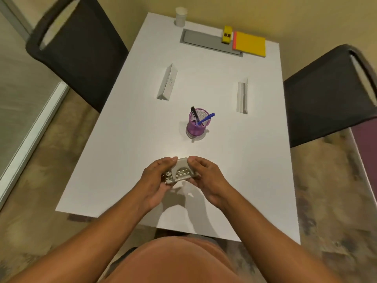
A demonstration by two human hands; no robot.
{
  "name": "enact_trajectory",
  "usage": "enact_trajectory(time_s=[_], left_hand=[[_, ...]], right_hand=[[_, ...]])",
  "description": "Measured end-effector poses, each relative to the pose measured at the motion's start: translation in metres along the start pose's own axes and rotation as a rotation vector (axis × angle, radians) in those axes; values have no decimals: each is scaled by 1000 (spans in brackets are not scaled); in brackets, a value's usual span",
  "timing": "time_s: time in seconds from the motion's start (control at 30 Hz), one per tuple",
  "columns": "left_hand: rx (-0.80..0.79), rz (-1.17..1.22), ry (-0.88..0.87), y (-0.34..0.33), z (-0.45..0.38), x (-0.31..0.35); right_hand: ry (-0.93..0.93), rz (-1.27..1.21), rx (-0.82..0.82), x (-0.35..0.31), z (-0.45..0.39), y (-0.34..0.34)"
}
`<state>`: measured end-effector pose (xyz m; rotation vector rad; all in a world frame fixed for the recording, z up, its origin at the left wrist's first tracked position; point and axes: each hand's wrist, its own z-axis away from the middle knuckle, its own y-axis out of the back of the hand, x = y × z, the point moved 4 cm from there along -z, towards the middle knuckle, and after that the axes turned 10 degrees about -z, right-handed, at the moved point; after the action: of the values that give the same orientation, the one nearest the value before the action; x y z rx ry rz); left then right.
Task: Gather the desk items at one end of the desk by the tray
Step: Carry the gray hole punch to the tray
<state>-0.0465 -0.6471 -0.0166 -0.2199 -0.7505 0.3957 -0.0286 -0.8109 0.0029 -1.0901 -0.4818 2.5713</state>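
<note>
So the white desk (126,127) is a flat, smooth rectangle with plenty of bare top: the near half has wide open surface on the left and right, and the middle strip running to the far end only has the pen cup (197,124) in it. That cup is purple mesh, round, upright, with a black pen and a blue pen leaning out. Past it, two folded white cards stand like little tents, one to the left (167,83) and one to the right (242,97), well apart with a clear lane between them. At the far edge sits the tray (200,38), grey, long and shallow, with a yellow stapler (227,34) on its right end, a yellow notebook (250,43) overlapping that end, and a white paper cup (181,16) just beyond its left corner. Black chairs flank the desk, one far left (79,48) and one right (330,94), close to the edges. The hole punch (179,172), grey metal with a rounded lever, is near the near edge, raised a bit over its shadow. Both hands have it: the left hand (157,178) curls round its left side, the right hand (206,176) pinches its right side, fingers over the top, forearms angled inward.
</note>
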Motion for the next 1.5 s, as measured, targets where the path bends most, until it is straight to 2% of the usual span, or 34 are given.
enact_trajectory(time_s=[0.2, 0.37, 0.53, 0.8, 1.1, 1.3, 1.5], left_hand=[[-168, -72, -78, -2, 58, -31], [-257, -123, -42, -29, 98, -70], [-369, -315, -16, -73, 125, -102], [-550, -570, 6, -185, 166, -175], [-781, -704, 95, -355, 211, -319], [-785, -777, 136, -446, 228, -398], [-772, -795, 174, -506, 222, -429]], right_hand=[[155, -165, 113, 30, 85, 19], [222, -125, 244, 48, 153, 49], [315, -157, 375, 66, 213, 95], [498, -423, 497, 78, 299, 200], [552, -493, 747, 79, 409, 386], [546, -528, 808, 67, 462, 482], [565, -548, 822, 43, 475, 543]])
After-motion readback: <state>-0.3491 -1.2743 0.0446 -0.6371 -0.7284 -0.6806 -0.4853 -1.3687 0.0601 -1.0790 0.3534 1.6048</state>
